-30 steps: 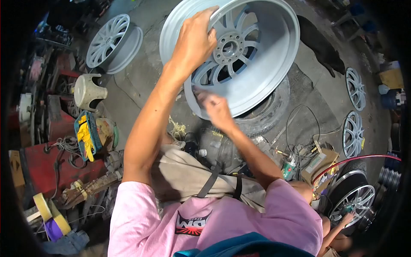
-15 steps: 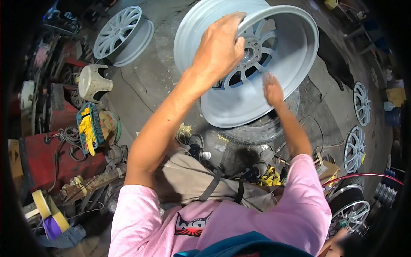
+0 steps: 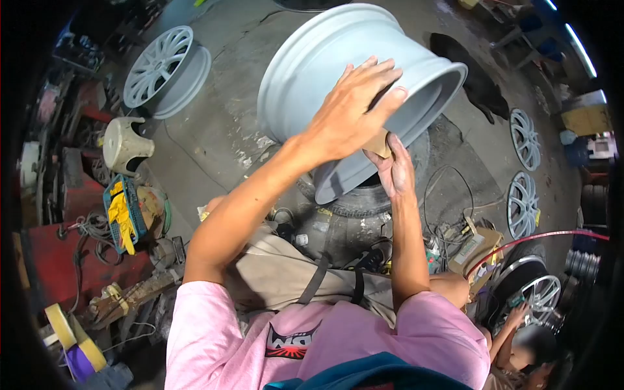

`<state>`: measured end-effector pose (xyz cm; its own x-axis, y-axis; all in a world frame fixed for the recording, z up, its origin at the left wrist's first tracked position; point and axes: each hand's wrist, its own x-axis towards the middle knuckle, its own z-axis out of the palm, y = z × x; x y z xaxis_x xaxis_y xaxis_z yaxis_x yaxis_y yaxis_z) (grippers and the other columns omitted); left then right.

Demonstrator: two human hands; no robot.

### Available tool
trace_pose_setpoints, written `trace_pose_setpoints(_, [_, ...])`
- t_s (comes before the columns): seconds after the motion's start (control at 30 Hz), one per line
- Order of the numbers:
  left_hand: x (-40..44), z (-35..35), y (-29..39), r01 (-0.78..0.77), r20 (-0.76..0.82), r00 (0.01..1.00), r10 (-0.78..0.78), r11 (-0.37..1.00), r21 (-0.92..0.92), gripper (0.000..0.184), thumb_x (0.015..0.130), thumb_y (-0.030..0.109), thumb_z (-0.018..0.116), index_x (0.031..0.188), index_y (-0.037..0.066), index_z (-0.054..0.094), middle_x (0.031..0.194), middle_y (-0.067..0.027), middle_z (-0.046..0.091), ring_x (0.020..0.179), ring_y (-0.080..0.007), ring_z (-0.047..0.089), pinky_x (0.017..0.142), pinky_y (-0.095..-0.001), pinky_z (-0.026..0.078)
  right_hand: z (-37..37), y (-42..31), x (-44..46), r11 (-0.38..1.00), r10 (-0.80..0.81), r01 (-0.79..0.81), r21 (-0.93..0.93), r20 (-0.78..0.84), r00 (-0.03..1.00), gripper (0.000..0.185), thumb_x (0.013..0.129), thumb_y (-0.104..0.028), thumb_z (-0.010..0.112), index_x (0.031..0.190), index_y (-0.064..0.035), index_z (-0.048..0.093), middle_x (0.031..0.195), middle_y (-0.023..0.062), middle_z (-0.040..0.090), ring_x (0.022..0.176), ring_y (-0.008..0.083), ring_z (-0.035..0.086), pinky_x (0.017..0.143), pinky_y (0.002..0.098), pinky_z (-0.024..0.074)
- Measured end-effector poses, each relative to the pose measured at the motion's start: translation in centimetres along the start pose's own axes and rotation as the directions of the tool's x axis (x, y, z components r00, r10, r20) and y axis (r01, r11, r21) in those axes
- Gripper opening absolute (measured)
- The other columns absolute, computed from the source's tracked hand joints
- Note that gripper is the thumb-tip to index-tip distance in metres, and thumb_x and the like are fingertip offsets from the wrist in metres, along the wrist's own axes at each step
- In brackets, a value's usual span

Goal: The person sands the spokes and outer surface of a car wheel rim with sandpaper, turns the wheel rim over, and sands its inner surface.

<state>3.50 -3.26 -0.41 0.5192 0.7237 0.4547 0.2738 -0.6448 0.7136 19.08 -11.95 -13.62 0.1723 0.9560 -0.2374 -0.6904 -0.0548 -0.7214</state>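
Left of the big pale-grey wheel rim (image 3: 315,84), near the picture's edge, a red metal box (image 3: 55,266), a blue basket (image 3: 132,224) with yellow gloves (image 3: 119,211) and a white stool (image 3: 123,146) form a crowded border. Up and left of the rim stands a similar grey spoked wheel (image 3: 159,71); bare concrete floor (image 3: 218,110) lies open between the two. The rim itself, upper centre, is tipped on its side above a dark tyre (image 3: 364,203); whether they touch is hidden. Its coat is matte and even, its barrel smooth, with a rounded lip at each end and a shadowed hollow opening toward the lower right. The left hand (image 3: 354,114) lies over the barrel near that right-hand lip, fingers spread and thumb apart, gripping nothing visible. Just below it, the right hand (image 3: 398,170) is half closed, pinching a tan folded piece (image 3: 379,143) beside the lip. A black animal (image 3: 471,81) lies close to the rim's right. Beyond more open floor, two grey spoked wheels (image 3: 523,205) line the far right. Below them, well apart from the rim, a co-worker's hand (image 3: 518,315) reaches to a silver wheel (image 3: 543,296).
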Motion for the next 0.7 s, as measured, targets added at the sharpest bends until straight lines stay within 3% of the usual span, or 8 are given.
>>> trace_pose_setpoints(0.13, [-0.1, -1.9, -1.9, -0.087, -0.097, 0.989, 0.114, 0.966, 0.243, 0.041, 0.101, 0.027, 0.063, 0.133, 0.002, 0.065, 0.147, -0.0198, 0.056, 0.142, -0.0369, 0.047, 0.119, -0.0454, 0.035, -6.5, 4.3, -2.1, 0.961, 0.030, -0.096, -0.260, -0.247, 0.968, 0.036, 0.108, -0.028, 0.052, 0.126, 0.0021, 0.060, 0.120, 0.0202, 0.069, 0.110, 0.0280, 0.070, 0.091, 0.0421, 0.0633])
trace_pose_setpoints(0.23, [0.0, -5.4, -4.7, -0.063, -0.326, 0.913, 0.245, 0.875, 0.481, 0.041, 0.100, 0.024, 0.063, 0.133, 0.001, 0.064, 0.141, -0.0191, 0.060, 0.133, -0.0357, 0.054, 0.115, -0.0438, 0.040, -9.6, 10.4, -4.9, 0.679, -0.253, 0.238, -0.695, 0.083, 0.964, 0.032, 0.109, -0.030, 0.052, 0.103, -0.0056, 0.072, 0.112, 0.0130, 0.075, 0.092, 0.0191, 0.069, 0.082, 0.0342, 0.0582])
trace_pose_setpoints(0.3, [-1.3, -7.5, -6.8, 0.096, -0.360, 0.930, 0.079, 0.891, 0.444, 0.051, 0.102, 0.030, 0.061, 0.142, -0.001, 0.056, 0.141, -0.0217, 0.059, 0.134, -0.0362, 0.053, 0.114, -0.0429, 0.040, -6.7, 11.2, -7.7, 0.581, -0.149, 0.142, -0.802, 0.067, 0.987, 0.021, 0.103, -0.015, 0.055, 0.093, -0.0013, 0.067, 0.100, 0.0074, 0.076, 0.085, 0.0137, 0.063, 0.077, 0.0323, 0.0520])
trace_pose_setpoints(0.43, [-6.3, -9.3, -12.7, 0.501, -0.085, 0.865, -0.495, 0.836, 0.224, 0.080, 0.105, 0.061, 0.040, 0.146, -0.007, 0.048, 0.146, -0.0312, 0.053, 0.141, -0.0430, 0.046, 0.118, -0.0449, 0.034, -5.3, 13.9, -10.3, 0.215, -0.140, 0.351, -0.911, 0.327, 0.935, 0.023, 0.094, -0.004, 0.054, 0.110, 0.0032, 0.068, 0.102, 0.0264, 0.067, 0.091, 0.0436, 0.066, 0.080, 0.0448, 0.0543])
trace_pose_setpoints(0.5, [-9.7, -8.9, -16.7, 0.552, -0.006, 0.828, -0.561, 0.812, 0.189, 0.093, 0.102, 0.074, 0.030, 0.125, -0.009, 0.064, 0.128, -0.0314, 0.065, 0.126, -0.0435, 0.059, 0.109, -0.0456, 0.041, -4.4, 13.4, -11.3, 0.220, -0.157, 0.335, -0.916, 0.306, 0.939, 0.029, 0.093, -0.003, 0.054, 0.119, 0.0024, 0.066, 0.106, 0.0268, 0.066, 0.094, 0.0449, 0.066, 0.083, 0.0473, 0.0543])
trace_pose_setpoints(0.53, [-11.1, -9.7, -20.7, 0.638, 0.194, 0.696, -0.692, 0.719, 0.275, 0.102, 0.099, 0.079, 0.022, 0.113, -0.011, 0.068, 0.107, -0.0276, 0.072, 0.105, -0.0399, 0.065, 0.099, -0.0481, 0.044, -4.0, 13.0, -11.6, 0.221, -0.158, 0.317, -0.922, 0.287, 0.945, 0.037, 0.091, -0.003, 0.053, 0.127, 0.0015, 0.064, 0.110, 0.0273, 0.066, 0.097, 0.0461, 0.065, 0.086, 0.0498, 0.0543])
trace_pose_setpoints(0.63, [-14.0, -7.7, -22.2, 0.747, 0.147, 0.642, -0.753, 0.657, 0.101, 0.109, 0.097, 0.083, 0.016, 0.103, -0.010, 0.070, 0.088, -0.0236, 0.071, 0.087, -0.0354, 0.064, 0.091, -0.0498, 0.045, -6.2, 15.7, -10.1, 0.104, -0.116, 0.344, -0.933, 0.332, 0.936, 0.047, 0.092, -0.007, 0.058, 0.139, -0.0003, 0.057, 0.118, 0.0265, 0.064, 0.108, 0.0456, 0.064, 0.096, 0.0489, 0.0537])
trace_pose_setpoints(0.7, [-14.0, -7.3, -22.4, 0.767, 0.189, 0.612, -0.768, 0.634, 0.096, 0.110, 0.095, 0.086, 0.015, 0.116, -0.009, 0.067, 0.103, -0.0254, 0.070, 0.099, -0.0347, 0.064, 0.097, -0.0486, 0.045, -5.7, 15.0, -10.1, 0.081, -0.138, 0.380, -0.921, 0.367, 0.920, 0.049, 0.092, -0.008, 0.058, 0.140, -0.0005, 0.055, 0.119, 0.0273, 0.063, 0.110, 0.0452, 0.063, 0.098, 0.0488, 0.0530])
